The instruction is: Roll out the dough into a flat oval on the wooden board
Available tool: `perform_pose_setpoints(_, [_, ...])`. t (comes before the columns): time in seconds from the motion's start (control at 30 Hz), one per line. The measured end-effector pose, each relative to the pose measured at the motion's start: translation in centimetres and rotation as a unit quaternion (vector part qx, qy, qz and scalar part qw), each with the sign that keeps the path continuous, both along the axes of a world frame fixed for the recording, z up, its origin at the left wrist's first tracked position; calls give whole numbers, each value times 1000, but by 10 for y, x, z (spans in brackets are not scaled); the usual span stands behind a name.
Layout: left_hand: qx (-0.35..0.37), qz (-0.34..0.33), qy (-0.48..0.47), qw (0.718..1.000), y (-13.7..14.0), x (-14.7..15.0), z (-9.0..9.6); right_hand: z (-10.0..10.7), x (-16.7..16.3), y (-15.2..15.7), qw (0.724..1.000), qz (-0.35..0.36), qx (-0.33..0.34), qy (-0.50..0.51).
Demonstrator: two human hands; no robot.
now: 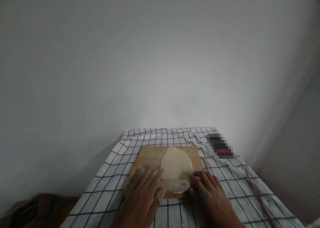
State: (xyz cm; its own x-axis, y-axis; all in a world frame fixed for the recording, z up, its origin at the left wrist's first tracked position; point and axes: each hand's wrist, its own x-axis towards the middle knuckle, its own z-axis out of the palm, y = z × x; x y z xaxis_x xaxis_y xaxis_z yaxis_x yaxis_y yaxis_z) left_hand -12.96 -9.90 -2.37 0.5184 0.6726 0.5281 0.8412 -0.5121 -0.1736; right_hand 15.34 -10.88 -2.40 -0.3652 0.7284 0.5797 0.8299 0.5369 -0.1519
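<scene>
A bare left hand (pixel 146 189) stretches out flat, fingers straight, thumb apart; the bare right hand (pixel 206 188) curls its fingers, grip unclear. Between them, a blurred pale band (pixel 176 184) crosses a flat, rounded, cream dough sheet (pixel 176 163) on a tan wooden board (pixel 150 153), over white, black-gridded cloth (pixel 102 184).

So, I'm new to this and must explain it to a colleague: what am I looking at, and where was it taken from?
There's no machine here, just a person's two bare hands. The single picture comes from a camera worn on the head. On a checked cloth lies a wooden board, bearing a flat sheet of dough. The left hand lies flat by the dough's left edge; the right hand is curled near its right. A blurred band crosses the dough between them, so I can't tell what, if anything, is held. Farther right, a dark patch is pixelated beyond recognition.
</scene>
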Motion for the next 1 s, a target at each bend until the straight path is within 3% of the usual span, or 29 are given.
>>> perform_pose_setpoints(0.13, [-6,26,8,1000,32,6,12,10,-5,35,1000,-4,-3,-22])
perform_pose_setpoints(0.3, [-8,18,17,1000,91,8,23,23,-11,105,998,-8,-48,-47])
perform_pose_setpoints(0.4, [-19,59,-5,998,122,11,26,29,-12,146,994,-30,-73,-78])
perform_pose_setpoints(0.53, [-34,64,-3,997,143,15,28,34,-7,175,989,-10,-88,-121])
perform_pose_setpoints(0.67, [-48,20,16,999,122,15,27,30,-2,148,989,-2,-81,-120])
perform_pose_setpoints(0.9, [-39,-7,-7,999,22,16,16,12,13,15,999,29,-21,-24])
perform_pose_setpoints(1.0, [-33,-17,8,999,-13,11,5,-4,22,-21,998,33,32,-31])
